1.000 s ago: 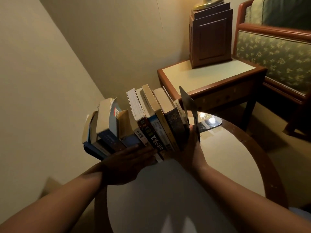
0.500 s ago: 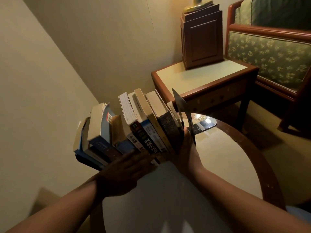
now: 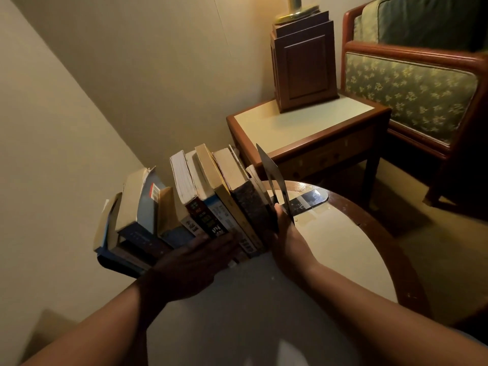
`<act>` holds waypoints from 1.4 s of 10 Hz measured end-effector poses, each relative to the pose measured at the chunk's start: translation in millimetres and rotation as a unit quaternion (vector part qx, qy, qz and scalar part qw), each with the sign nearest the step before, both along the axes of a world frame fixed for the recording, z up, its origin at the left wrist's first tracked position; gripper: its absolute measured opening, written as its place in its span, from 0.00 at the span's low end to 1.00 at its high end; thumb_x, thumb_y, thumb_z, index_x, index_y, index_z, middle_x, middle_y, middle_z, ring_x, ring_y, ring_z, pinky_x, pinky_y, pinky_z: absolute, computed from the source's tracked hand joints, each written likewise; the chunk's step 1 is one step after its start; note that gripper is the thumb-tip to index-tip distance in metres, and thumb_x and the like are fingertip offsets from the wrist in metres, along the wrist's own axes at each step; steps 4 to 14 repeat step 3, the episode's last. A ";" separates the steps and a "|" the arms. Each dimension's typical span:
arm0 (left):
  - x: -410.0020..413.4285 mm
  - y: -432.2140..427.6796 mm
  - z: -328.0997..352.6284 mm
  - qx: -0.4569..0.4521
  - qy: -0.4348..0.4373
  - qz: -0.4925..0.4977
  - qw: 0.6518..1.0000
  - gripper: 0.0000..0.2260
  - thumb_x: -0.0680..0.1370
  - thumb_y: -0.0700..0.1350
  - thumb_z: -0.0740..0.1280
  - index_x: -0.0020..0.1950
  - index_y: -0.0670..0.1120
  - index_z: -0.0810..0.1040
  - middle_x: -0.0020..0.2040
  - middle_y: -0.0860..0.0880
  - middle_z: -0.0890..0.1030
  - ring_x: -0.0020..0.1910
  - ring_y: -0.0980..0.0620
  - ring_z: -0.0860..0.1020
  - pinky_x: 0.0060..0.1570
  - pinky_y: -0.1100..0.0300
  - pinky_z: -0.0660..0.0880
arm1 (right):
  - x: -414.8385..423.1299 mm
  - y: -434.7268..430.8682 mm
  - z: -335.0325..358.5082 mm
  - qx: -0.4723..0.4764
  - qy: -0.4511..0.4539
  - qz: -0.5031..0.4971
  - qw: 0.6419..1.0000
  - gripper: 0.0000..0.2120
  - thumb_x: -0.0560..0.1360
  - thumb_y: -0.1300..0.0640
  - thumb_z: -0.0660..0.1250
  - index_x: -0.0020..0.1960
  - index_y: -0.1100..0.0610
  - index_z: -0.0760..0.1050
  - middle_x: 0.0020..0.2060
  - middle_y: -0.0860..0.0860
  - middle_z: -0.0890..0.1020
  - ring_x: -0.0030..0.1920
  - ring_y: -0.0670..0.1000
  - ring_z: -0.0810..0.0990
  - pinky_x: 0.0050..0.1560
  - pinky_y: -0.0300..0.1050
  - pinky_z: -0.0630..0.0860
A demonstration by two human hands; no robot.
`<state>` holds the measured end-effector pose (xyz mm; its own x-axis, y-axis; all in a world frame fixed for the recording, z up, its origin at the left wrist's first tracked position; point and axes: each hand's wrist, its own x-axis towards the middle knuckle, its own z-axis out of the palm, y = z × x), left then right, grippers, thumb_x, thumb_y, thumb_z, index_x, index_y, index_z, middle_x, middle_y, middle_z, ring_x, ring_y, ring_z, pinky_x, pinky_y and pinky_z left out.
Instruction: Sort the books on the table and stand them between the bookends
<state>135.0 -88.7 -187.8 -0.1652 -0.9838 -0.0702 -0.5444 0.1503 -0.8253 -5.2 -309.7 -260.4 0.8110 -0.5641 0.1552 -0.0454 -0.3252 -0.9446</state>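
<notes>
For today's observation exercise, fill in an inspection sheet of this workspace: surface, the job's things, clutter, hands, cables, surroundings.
Surface: round table, pale top with a dark wooden rim.
Job's things: row of books standing spines toward the camera, leaning left; the leftmost ones overhang the table edge. Dark metal bookend stands at the right end of the row; a second bookend cannot be made out.
Clutter: nothing seen.
Hands: left hand lies flat against the lower spines; right hand has its grip on the bookend's upright plate.
Cables: nothing seen.
Surroundings: wooden side table carrying a wooden lamp base; armchair with green patterned upholstery; plain walls.
</notes>
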 end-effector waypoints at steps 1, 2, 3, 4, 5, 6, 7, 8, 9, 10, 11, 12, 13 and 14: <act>0.8 -0.7 2.8 0.004 0.015 0.012 1.000 0.33 0.78 0.50 0.60 0.79 0.38 0.53 0.79 0.36 0.52 0.79 0.38 0.51 0.76 0.39 0.41 | -1.4 2.9 -1.8 -0.027 -0.011 -0.002 1.000 0.25 0.81 0.35 0.52 0.75 0.42 0.61 0.66 0.47 0.75 0.65 0.49 0.75 0.61 0.57 0.76; -5.5 0.4 7.0 0.009 0.029 0.029 0.999 0.34 0.77 0.48 0.61 0.78 0.39 0.49 0.80 0.36 0.49 0.79 0.38 0.49 0.76 0.39 0.42 | -3.5 5.1 6.0 -0.003 -0.013 -0.005 1.000 0.17 0.83 0.39 0.54 0.71 0.36 0.64 0.62 0.43 0.77 0.62 0.46 0.77 0.58 0.56 0.79; -27.9 -0.4 9.6 0.003 0.118 0.079 0.990 0.37 0.74 0.53 0.69 0.77 0.46 0.54 0.79 0.41 0.52 0.80 0.41 0.46 0.76 0.40 0.41 | -19.7 11.2 10.9 -0.011 -0.008 -0.006 1.000 0.18 0.83 0.41 0.55 0.71 0.41 0.65 0.61 0.45 0.76 0.60 0.45 0.75 0.60 0.49 0.77; -27.9 -0.4 9.6 0.003 0.118 0.079 0.990 0.37 0.74 0.53 0.69 0.77 0.46 0.54 0.79 0.41 0.52 0.80 0.41 0.46 0.76 0.40 0.41 | -19.7 11.2 10.9 -0.011 -0.008 -0.006 1.000 0.18 0.83 0.41 0.55 0.71 0.41 0.65 0.61 0.45 0.76 0.60 0.45 0.75 0.60 0.49 0.77; -27.9 -0.4 9.6 0.003 0.118 0.079 0.990 0.37 0.74 0.53 0.69 0.77 0.46 0.54 0.79 0.41 0.52 0.80 0.41 0.46 0.76 0.40 0.41 | -19.7 11.2 10.9 -0.011 -0.008 -0.006 1.000 0.18 0.83 0.41 0.55 0.71 0.41 0.65 0.61 0.45 0.76 0.60 0.45 0.75 0.60 0.49 0.77; -27.9 -0.4 9.6 0.003 0.118 0.079 0.990 0.37 0.74 0.53 0.69 0.77 0.46 0.54 0.79 0.41 0.52 0.80 0.41 0.46 0.76 0.40 0.41 | -19.7 11.2 10.9 -0.011 -0.008 -0.006 1.000 0.18 0.83 0.41 0.55 0.71 0.41 0.65 0.61 0.45 0.76 0.60 0.45 0.75 0.60 0.49 0.77; -27.9 -0.4 9.6 0.003 0.118 0.079 0.990 0.37 0.74 0.53 0.69 0.77 0.46 0.54 0.79 0.41 0.52 0.80 0.41 0.46 0.76 0.40 0.41 | -19.7 11.2 10.9 -0.011 -0.008 -0.006 1.000 0.18 0.83 0.41 0.55 0.71 0.41 0.65 0.61 0.45 0.76 0.60 0.45 0.75 0.60 0.49 0.77; -27.9 -0.4 9.6 0.003 0.118 0.079 0.990 0.37 0.74 0.53 0.69 0.77 0.46 0.54 0.79 0.41 0.52 0.80 0.41 0.46 0.76 0.40 0.41 | -19.7 11.2 10.9 -0.011 -0.008 -0.006 1.000 0.18 0.83 0.41 0.55 0.71 0.41 0.65 0.61 0.45 0.76 0.60 0.45 0.75 0.60 0.49 0.77; -27.9 -0.4 9.6 0.003 0.118 0.079 0.990 0.37 0.74 0.53 0.69 0.77 0.46 0.54 0.79 0.41 0.52 0.80 0.41 0.46 0.76 0.40 0.41 | -19.7 11.2 10.9 -0.011 -0.008 -0.006 1.000 0.18 0.83 0.41 0.55 0.71 0.41 0.65 0.61 0.45 0.76 0.60 0.45 0.75 0.60 0.49 0.77; -27.9 -0.4 9.6 0.003 0.118 0.079 0.990 0.37 0.74 0.53 0.69 0.77 0.46 0.54 0.79 0.41 0.52 0.80 0.41 0.46 0.76 0.40 0.41 | -19.7 11.2 10.9 -0.011 -0.008 -0.006 1.000 0.18 0.83 0.41 0.55 0.71 0.41 0.65 0.61 0.45 0.76 0.60 0.45 0.75 0.60 0.49 0.77; -27.9 -0.4 9.6 0.003 0.118 0.079 0.990 0.37 0.74 0.53 0.69 0.77 0.46 0.54 0.79 0.41 0.52 0.80 0.41 0.46 0.76 0.40 0.41 | -19.7 11.2 10.9 -0.011 -0.008 -0.006 1.000 0.18 0.83 0.41 0.55 0.71 0.41 0.65 0.61 0.45 0.76 0.60 0.45 0.75 0.60 0.49 0.77; -27.9 -0.4 9.6 0.003 0.118 0.079 0.990 0.37 0.74 0.53 0.69 0.77 0.46 0.54 0.79 0.41 0.52 0.80 0.41 0.46 0.76 0.40 0.41 | -19.7 11.2 10.9 -0.011 -0.008 -0.006 1.000 0.18 0.83 0.41 0.55 0.71 0.41 0.65 0.61 0.45 0.76 0.60 0.45 0.75 0.60 0.49 0.77; -27.9 -0.4 9.6 0.003 0.118 0.079 0.990 0.37 0.74 0.53 0.69 0.77 0.46 0.54 0.79 0.41 0.52 0.80 0.41 0.46 0.76 0.40 0.41 | -19.7 11.2 10.9 -0.011 -0.008 -0.006 1.000 0.18 0.83 0.41 0.55 0.71 0.41 0.65 0.61 0.45 0.76 0.60 0.45 0.75 0.60 0.49 0.77; -27.9 -0.4 9.6 0.003 0.118 0.079 0.990 0.37 0.74 0.53 0.69 0.77 0.46 0.54 0.79 0.41 0.52 0.80 0.41 0.46 0.76 0.40 0.41 | -19.7 11.2 10.9 -0.011 -0.008 -0.006 1.000 0.18 0.83 0.41 0.55 0.71 0.41 0.65 0.61 0.45 0.76 0.60 0.45 0.75 0.60 0.49 0.77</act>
